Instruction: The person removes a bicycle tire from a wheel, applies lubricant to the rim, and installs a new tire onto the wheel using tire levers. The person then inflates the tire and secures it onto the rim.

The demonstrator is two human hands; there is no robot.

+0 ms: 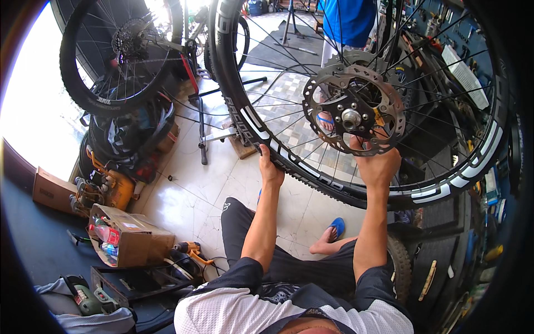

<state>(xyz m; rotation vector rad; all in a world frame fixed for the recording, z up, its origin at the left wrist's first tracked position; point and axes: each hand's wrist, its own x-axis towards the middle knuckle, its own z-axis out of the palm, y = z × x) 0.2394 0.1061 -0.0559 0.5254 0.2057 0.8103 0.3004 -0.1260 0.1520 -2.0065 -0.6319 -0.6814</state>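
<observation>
A large bicycle wheel (457,192) with a black tyre and white lettering on its rim is held up before me, tilted. My left hand (271,168) grips the near left part of its tyre and rim, thumb on top. At the wheel's centre is a silver disc brake rotor (315,119) around a hub (351,119) with a ring of bolts. My right hand (378,165) reaches up to the hub area at the rotor's lower edge. Its thumb shows at the rotor; the other fingers are partly hidden by the rotor, closed about the wheel's middle.
At the upper left is another bicycle wheel (67,58) with a red-and-black stand (201,125) nearby. A cardboard box (153,245) with bottles, a drill (189,247) and an orange machine (118,189) lie left. A person in blue (347,22) stands beyond the wheel. Tools line the right wall.
</observation>
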